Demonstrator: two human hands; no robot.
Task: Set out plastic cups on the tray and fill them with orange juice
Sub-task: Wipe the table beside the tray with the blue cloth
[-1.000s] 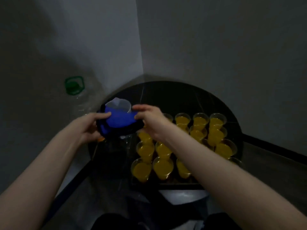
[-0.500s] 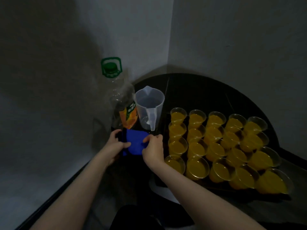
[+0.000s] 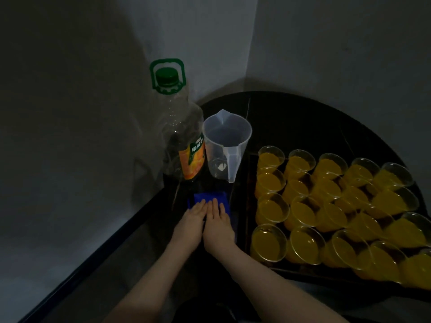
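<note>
Now both the left hand (image 3: 192, 221) and right hand (image 3: 218, 221) lie flat, fingers straight, pressing the folded blue cloth (image 3: 210, 199) they pinched half a second ago. It lies near the dark table's (image 3: 303, 117) left edge. The juice-filled clear plastic cups (image 3: 270, 203) stay packed on the dark tray (image 3: 247, 206) beside it.

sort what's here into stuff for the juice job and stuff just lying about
For the job: filled cups, tray, juice bottle, measuring jug.
Lying about: blue cloth under the left hand and right hand.
</note>
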